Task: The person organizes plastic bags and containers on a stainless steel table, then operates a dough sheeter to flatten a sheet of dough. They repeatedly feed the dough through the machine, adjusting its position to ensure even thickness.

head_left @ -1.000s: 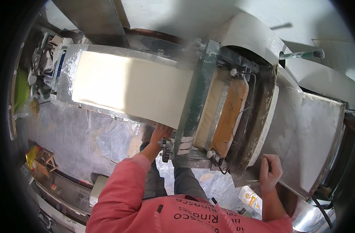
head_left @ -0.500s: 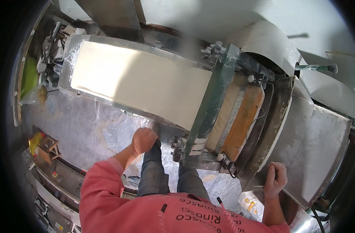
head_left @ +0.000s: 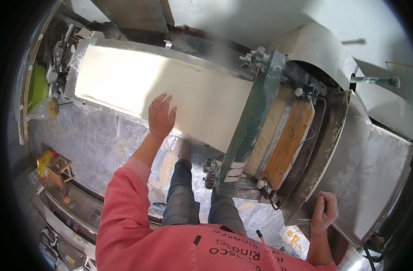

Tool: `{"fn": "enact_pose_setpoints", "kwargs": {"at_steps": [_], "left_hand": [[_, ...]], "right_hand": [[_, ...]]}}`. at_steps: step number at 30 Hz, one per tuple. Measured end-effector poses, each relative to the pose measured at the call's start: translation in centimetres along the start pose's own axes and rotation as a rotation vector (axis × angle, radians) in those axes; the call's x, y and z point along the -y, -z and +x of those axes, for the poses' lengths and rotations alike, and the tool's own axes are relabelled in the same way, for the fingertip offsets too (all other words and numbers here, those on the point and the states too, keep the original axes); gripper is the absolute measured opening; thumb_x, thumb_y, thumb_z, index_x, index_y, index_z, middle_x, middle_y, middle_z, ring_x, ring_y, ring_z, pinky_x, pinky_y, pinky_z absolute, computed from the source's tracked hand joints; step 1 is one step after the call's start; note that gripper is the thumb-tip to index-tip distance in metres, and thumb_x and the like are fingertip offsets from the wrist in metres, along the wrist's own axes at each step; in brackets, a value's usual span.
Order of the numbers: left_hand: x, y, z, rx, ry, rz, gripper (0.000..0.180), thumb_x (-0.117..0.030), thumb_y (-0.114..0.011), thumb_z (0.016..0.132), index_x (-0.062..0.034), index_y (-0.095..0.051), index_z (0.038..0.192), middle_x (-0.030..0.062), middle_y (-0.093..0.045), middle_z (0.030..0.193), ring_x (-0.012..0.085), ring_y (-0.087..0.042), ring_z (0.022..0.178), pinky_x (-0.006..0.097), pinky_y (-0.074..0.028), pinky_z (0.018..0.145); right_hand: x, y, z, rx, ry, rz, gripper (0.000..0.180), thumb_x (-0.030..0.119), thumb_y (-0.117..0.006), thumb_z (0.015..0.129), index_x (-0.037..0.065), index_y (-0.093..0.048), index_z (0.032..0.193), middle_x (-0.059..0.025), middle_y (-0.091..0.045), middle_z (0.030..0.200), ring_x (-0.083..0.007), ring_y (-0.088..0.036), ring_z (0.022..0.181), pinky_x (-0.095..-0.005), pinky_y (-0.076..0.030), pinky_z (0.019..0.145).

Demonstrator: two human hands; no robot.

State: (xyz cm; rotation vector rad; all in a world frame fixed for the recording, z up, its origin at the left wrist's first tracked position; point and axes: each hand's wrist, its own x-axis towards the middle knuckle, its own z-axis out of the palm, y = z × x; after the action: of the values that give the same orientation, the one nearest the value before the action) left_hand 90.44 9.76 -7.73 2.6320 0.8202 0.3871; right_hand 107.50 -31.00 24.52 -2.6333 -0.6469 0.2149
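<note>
A long, pale sheet of dough [head_left: 206, 92] lies along a floured metal table [head_left: 70, 86] and runs up to the green frame [head_left: 256, 108] of a roller machine. My left hand [head_left: 161, 117] is open, palm down with its fingers spread, over the near edge of the sheet. Whether it touches the dough I cannot tell. My right hand [head_left: 323, 216] is loosely curled at the near edge of a grey metal tray [head_left: 373, 158] on the machine's right side. Nothing shows between its fingers.
A wooden board [head_left: 287, 140] sits inside the machine, and dark adjusting knobs [head_left: 209, 174] stick out at its near side. A white curved cover [head_left: 306, 43] stands behind. At left are a green container [head_left: 37, 88], a small wooden stool [head_left: 61, 170] and a counter [head_left: 80, 203].
My left hand has risen from beside the table to over the dough's near edge, going from a fist to open. The right hand stays at the tray. The view has shifted slightly.
</note>
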Motion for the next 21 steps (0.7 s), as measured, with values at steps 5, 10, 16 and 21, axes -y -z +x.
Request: {"fn": "enact_pose_setpoints", "kwargs": {"at_steps": [5, 10, 16, 21], "left_hand": [[2.0, -0.6, 1.2, 0.064, 0.046, 0.053, 0.045, -0.02, -0.06, 0.086, -0.0048, -0.05, 0.127, 0.0154, -0.047, 0.135, 0.0345, -0.04, 0.126, 0.046, -0.031, 0.106], [4.0, -1.4, 2.8, 0.086, 0.008, 0.1, 0.048, -0.021, -0.059, 0.087, -0.005, -0.047, 0.13, 0.015, -0.045, 0.137, 0.0337, -0.039, 0.127, 0.046, -0.031, 0.107], [5.5, -1.6, 5.6, 0.099, 0.023, 0.149, 0.05, -0.025, -0.057, 0.088, -0.0065, -0.045, 0.133, 0.0124, -0.042, 0.14, 0.0315, -0.036, 0.132, 0.046, -0.029, 0.108], [4.3, -3.4, 7.6, 0.254, -0.01, 0.162, 0.051, -0.027, -0.053, 0.091, -0.0063, -0.043, 0.136, 0.0107, -0.04, 0.144, 0.0278, -0.032, 0.136, 0.045, -0.025, 0.111]], "right_hand": [[-0.1, 0.2, 0.2, 0.017, 0.06, -0.047, 0.01, -0.004, -0.051, 0.087, -0.004, -0.061, 0.091, -0.0124, -0.06, 0.083, -0.0196, -0.057, 0.076, -0.029, -0.045, 0.071], [0.2, 0.1, 0.3, 0.018, 0.034, -0.013, 0.009, -0.004, -0.052, 0.087, -0.004, -0.06, 0.09, -0.0122, -0.059, 0.082, -0.0197, -0.055, 0.076, -0.0293, -0.044, 0.07], [0.5, 0.2, 0.4, 0.017, 0.009, -0.027, 0.011, -0.007, -0.051, 0.081, -0.005, -0.059, 0.088, -0.0144, -0.059, 0.077, -0.0275, -0.056, 0.073, -0.0358, -0.045, 0.067], [0.3, 0.1, 0.5, 0.032, 0.0, -0.04, 0.011, -0.007, -0.05, 0.079, -0.004, -0.058, 0.085, -0.015, -0.059, 0.077, -0.0287, -0.056, 0.073, -0.0366, -0.045, 0.068]]}}
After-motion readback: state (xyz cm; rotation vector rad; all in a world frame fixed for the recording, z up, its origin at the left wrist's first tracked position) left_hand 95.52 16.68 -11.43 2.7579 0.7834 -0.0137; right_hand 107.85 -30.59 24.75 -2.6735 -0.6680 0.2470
